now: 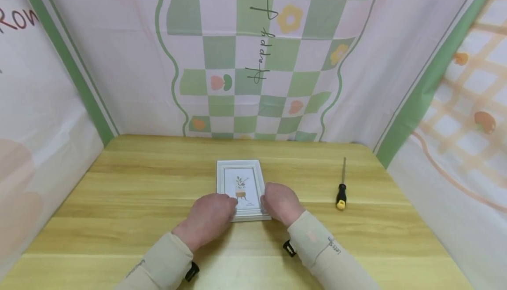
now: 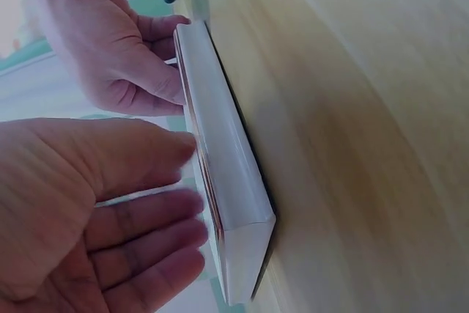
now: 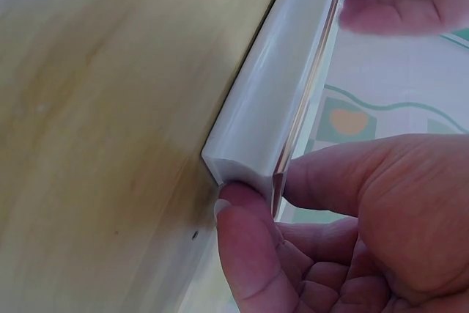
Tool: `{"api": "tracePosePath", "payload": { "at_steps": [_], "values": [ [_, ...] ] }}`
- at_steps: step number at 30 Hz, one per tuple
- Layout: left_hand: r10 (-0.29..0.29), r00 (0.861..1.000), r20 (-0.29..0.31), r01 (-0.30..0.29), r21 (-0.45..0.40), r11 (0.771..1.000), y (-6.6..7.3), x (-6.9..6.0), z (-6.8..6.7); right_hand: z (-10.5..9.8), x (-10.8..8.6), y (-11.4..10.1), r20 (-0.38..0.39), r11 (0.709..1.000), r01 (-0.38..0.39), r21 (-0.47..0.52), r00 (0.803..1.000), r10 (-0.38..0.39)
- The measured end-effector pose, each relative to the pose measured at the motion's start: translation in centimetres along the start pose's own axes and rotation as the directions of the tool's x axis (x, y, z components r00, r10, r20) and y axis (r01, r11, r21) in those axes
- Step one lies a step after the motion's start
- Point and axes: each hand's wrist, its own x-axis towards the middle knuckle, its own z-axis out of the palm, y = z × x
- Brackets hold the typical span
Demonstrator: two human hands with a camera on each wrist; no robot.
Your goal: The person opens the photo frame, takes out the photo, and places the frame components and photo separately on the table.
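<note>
A white picture frame (image 1: 259, 180) lies face up on the wooden table, showing a drawing of a potted plant. My right hand (image 1: 283, 202) holds the frame by its right side near the front corner. In the right wrist view, the thumb of the right hand (image 3: 381, 210) is on the face and a bent finger is against the side. My left hand (image 1: 207, 217) is over the front left part of the frame. The left wrist view shows the left hand's (image 2: 95, 203) loosely bent fingers close to the face, not gripping it; whether the thumb touches is unclear.
To the right on the table (image 1: 119, 184) lies a screwdriver (image 1: 342, 195) with a black and yellow handle, its shaft pointing away. Behind the table's back edge hangs a printed cloth (image 1: 255, 52) with green checks; more cloth hangs at both sides.
</note>
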Motion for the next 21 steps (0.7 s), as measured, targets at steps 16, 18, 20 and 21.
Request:
{"api": "tracePosePath", "payload": {
  "at_steps": [16,18,20,21],
  "values": [
    [-0.336,0.927,0.164,0.35,-0.062,0.935,-0.3,0.7,0.7,-0.1,-0.5,0.6,0.04,0.998,-0.046,0.038,0.998,0.044],
    [-0.334,0.928,0.163,0.348,-0.065,0.935,-0.3,0.7,0.7,-0.1,-0.6,0.7,0.049,0.998,-0.054,0.042,0.997,0.052],
    [-0.328,0.93,0.167,0.344,-0.076,0.936,-0.3,0.8,0.9,-0.2,-0.7,0.8,0.056,0.997,-0.062,0.041,0.997,0.06],
    [-0.325,0.931,0.169,0.342,-0.082,0.936,-0.3,0.8,0.9,-0.2,-0.8,0.8,0.056,0.997,-0.063,0.04,0.997,0.061]
  ]
}}
